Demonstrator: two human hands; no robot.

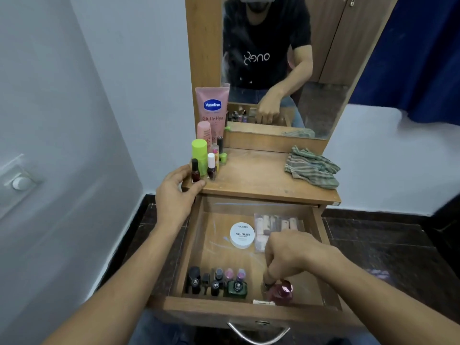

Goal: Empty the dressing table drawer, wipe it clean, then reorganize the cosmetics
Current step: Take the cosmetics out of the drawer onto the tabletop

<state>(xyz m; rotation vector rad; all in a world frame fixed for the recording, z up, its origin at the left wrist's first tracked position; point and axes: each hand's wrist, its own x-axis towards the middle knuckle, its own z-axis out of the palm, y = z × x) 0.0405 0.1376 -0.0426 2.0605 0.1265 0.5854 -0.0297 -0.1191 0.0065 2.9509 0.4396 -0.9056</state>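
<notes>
- Wooden drawer [211, 311] stands pulled out at six o'clock in the view. It is partly restocked and pale streaks cross its floor, so I judge the wiping done and the reorganizing under way.
- Counter [254, 175], at twelve o'clock of the drawer, serves as the holding place for what is not yet put back.
- Striped cloth [311, 168] lies crumpled at the counter's three o'clock, well apart from the cosmetics and probably set aside.
- Left hand [178, 195] is at the counter's eight o'clock corner, fingers curved beside a dark red nail polish bottle [196, 171]. I cannot tell whether it grasps the bottle or only steadies itself on the corner.
- Right hand [291, 255] reaches into the drawer's five o'clock corner, fingertips pinching the top of a pink faceted bottle [282, 292], seemingly to stand it near the front wall.
- Vaseline tube [212, 108] leans on the mirror frame at the counter's eleven o'clock, with shorter bottles in front within reach.
- Clear pouch [276, 226] lies at the drawer's one o'clock, with a white tub [242, 235] just beside it.
- Small bottles [216, 282] line up upright at seven o'clock.
</notes>
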